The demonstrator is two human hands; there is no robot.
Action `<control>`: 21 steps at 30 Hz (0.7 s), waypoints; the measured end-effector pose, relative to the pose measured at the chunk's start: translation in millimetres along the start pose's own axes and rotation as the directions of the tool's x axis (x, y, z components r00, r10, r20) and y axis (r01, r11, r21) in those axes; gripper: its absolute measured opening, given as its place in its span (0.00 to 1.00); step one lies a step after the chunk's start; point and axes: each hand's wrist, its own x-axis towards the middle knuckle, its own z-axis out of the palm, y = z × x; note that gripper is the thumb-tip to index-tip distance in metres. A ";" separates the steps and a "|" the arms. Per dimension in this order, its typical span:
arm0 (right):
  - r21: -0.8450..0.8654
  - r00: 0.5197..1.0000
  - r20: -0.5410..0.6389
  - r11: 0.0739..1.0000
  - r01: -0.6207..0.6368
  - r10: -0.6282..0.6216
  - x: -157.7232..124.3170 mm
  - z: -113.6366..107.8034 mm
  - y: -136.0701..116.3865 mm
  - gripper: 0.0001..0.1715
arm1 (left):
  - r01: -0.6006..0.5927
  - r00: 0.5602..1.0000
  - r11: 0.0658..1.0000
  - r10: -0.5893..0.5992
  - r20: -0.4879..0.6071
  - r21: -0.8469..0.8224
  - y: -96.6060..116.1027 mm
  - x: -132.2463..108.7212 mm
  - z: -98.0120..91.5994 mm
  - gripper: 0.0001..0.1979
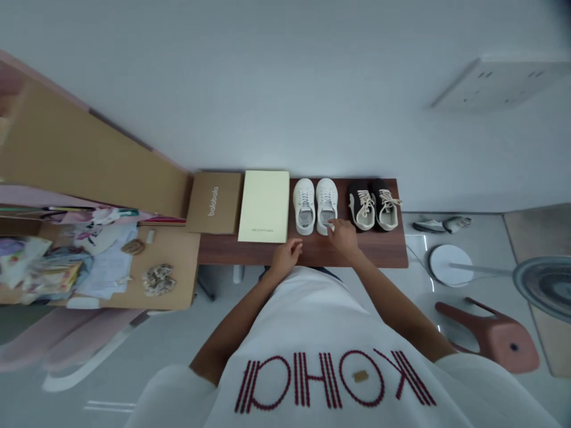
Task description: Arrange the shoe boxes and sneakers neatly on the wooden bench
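Note:
A pair of white sneakers stands side by side on a dark wooden bench. My right hand touches the heel of the right-hand white sneaker, fingers curled against it. My left hand rests on the bench just in front of the left white sneaker, fingers loosely bent, holding nothing. To the right of the white pair stands a pair of dark sneakers with cream laces. Left of the white pair lie a pale yellow shoebox and a brown box.
A cluttered desk with papers stands at the left. On the floor at the right are a pink stool, a fan with a round white base, and another pair of shoes by the wall.

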 end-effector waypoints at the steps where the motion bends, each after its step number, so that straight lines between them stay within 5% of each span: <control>1: -0.023 0.999 0.029 0.999 -0.036 0.036 -0.6 6.9 -14.5 0.19 | 0.023 1.000 1.000 -0.024 -0.015 -0.013 -12.2 -9.2 -5.3 0.14; 4: -0.074 0.983 0.091 0.985 -0.154 0.160 5.4 22.5 -47.6 0.17 | -0.057 0.998 0.998 0.057 0.002 -0.010 -23.7 -11.2 -8.3 0.16; 8: -0.042 0.955 0.159 0.968 -0.248 0.251 21.6 32.3 -61.0 0.17 | -0.293 0.951 0.955 0.286 0.115 0.048 10.9 38.7 17.7 0.25; 13: 0.038 0.902 0.200 0.917 -0.398 0.383 34.1 32.4 -39.1 0.21 | 0.012 0.988 0.973 -0.048 0.149 0.229 44.2 100.8 49.6 0.22; 15: 0.063 0.912 0.145 0.916 -0.396 0.384 35.2 27.3 -20.2 0.22 | 0.041 0.991 0.973 -0.068 0.112 0.228 44.0 112.0 50.3 0.20; 21: 0.281 0.909 -0.104 0.889 -0.362 0.403 26.0 26.2 38.1 0.24 | 0.152 0.987 0.950 -0.163 -0.016 -0.273 36.1 120.9 48.0 0.19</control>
